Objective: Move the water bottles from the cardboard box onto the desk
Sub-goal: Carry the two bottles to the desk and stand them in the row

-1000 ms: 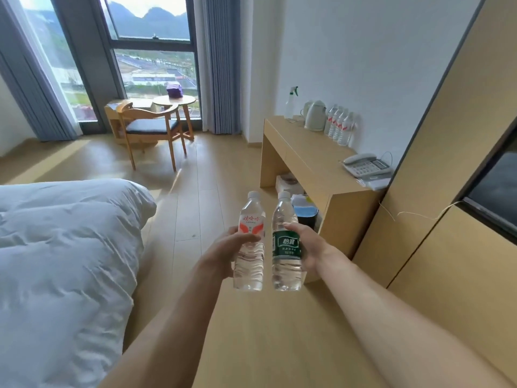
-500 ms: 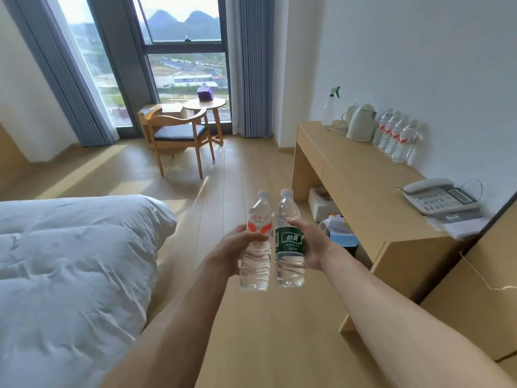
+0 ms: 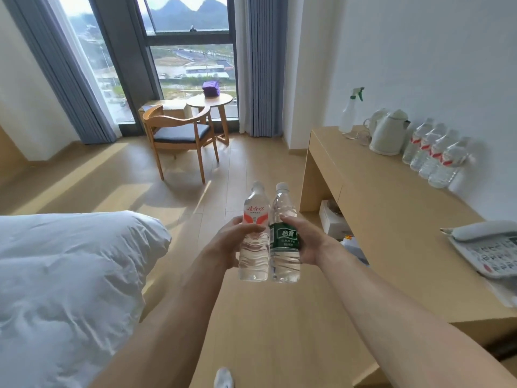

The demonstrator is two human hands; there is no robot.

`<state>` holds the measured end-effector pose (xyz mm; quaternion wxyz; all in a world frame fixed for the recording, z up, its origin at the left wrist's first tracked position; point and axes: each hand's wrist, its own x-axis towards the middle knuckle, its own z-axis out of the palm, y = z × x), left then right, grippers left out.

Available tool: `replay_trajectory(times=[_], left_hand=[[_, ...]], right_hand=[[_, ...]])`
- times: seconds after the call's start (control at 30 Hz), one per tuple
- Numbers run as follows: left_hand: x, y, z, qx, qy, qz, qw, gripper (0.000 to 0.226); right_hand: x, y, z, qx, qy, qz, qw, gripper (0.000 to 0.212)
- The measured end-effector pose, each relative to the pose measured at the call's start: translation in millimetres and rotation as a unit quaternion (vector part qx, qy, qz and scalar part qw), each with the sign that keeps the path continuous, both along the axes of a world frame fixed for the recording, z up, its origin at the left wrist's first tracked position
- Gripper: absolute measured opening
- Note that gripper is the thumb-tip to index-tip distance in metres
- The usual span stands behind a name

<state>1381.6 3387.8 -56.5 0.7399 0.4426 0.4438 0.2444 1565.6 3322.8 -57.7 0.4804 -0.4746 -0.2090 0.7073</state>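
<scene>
My left hand [image 3: 228, 243] grips a clear water bottle with a red and white label [image 3: 254, 236], held upright in the air over the floor. Touching its right side is a second upright bottle with a dark green label [image 3: 284, 239], gripped by my right hand [image 3: 309, 243]. The light wooden desk [image 3: 397, 217] runs along the wall to the right of both hands. Several red-labelled bottles [image 3: 435, 156] stand in a row at the back of the desk by the wall. No cardboard box is in view.
On the desk are a white kettle [image 3: 387, 133], a spray bottle [image 3: 351, 112] and a telephone [image 3: 488, 247]. A white duvet on the bed [image 3: 61, 281] fills the left. A wooden chair [image 3: 179, 135] and round side table [image 3: 209, 100] stand by the window.
The view has moved forward and turned right, so the desk now lies closer and larger on the right. Both hands still hold the two bottles side by side.
</scene>
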Motion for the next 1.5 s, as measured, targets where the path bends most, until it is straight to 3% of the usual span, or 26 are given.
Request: replay_trajectory(times=[0.3, 0.53, 0.77, 0.9, 0.97, 1.23, 1.37, 1.5], left_hand=[[107, 156, -5, -0.014, -0.028, -0.118, 0.992, 0.046], [202, 262, 14, 0.004, -0.060, -0.232, 0.971, 0.028], [298, 300, 10, -0.024, -0.042, -0.301, 0.952, 0.042], [359, 309, 5, -0.058, -0.035, -0.333, 0.940, 0.029], [392, 314, 4, -0.072, -0.029, -0.338, 0.938, 0.040], [530, 330, -3, 0.012, 0.021, -0.364, 0.931, 0.079], [586, 324, -8, 0.036, 0.052, -0.408, 0.911, 0.071], [631, 304, -14, 0.037, 0.036, -0.445, 0.894, 0.076]], right_hand=[[96, 124, -6, -0.011, -0.041, -0.091, 0.995, 0.052], [163, 200, 12, -0.003, -0.030, -0.203, 0.979, 0.047], [236, 216, 7, -0.040, -0.079, -0.297, 0.951, 0.047], [286, 220, -4, -0.051, -0.072, -0.336, 0.938, 0.050], [314, 223, -10, -0.054, -0.066, -0.354, 0.931, 0.050], [432, 232, -26, -0.068, -0.088, -0.383, 0.917, 0.035], [476, 217, -30, -0.055, -0.097, -0.404, 0.908, 0.032], [505, 191, -37, -0.023, -0.090, -0.459, 0.884, 0.046]])
